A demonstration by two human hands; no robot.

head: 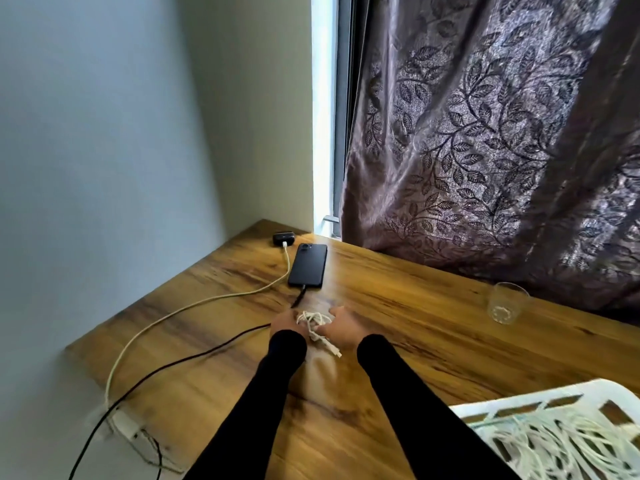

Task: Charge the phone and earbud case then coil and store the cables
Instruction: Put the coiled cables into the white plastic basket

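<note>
Both your left hand (284, 323) and right hand (341, 325) close their grip on the white coiled cable (313, 322), just nearer you than the phone (308, 265), plug end (334, 351) trailing toward you.
</note>
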